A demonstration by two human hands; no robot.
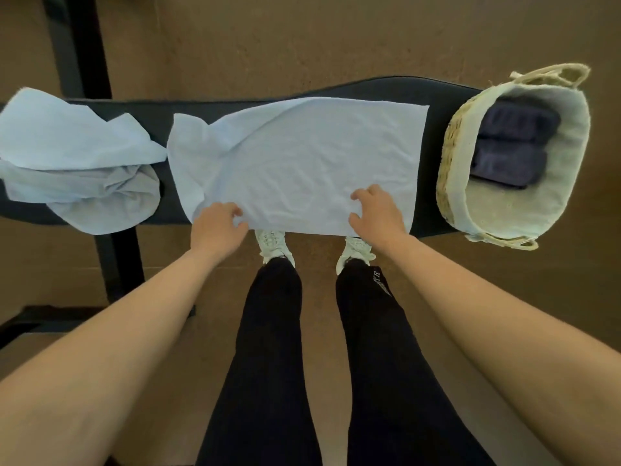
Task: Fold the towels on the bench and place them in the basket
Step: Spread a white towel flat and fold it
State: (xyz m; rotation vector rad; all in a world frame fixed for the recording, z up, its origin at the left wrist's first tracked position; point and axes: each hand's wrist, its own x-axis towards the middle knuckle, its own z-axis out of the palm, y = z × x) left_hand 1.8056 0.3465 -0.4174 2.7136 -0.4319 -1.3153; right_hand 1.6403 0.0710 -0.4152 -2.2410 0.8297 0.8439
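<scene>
Pale-blue towel on the desk is being gripped at its near edge by left hand and right hand, fingers curled.

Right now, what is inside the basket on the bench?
Inside the basket, two folded dark towels lie side by side on its pale lining. Whatever lies beneath them is covered and cannot be seen.

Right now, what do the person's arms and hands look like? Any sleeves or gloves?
No sleeves or gloves: both forearms are bare down to the left hand and right hand. No watch, bracelet or ring shows.
</scene>
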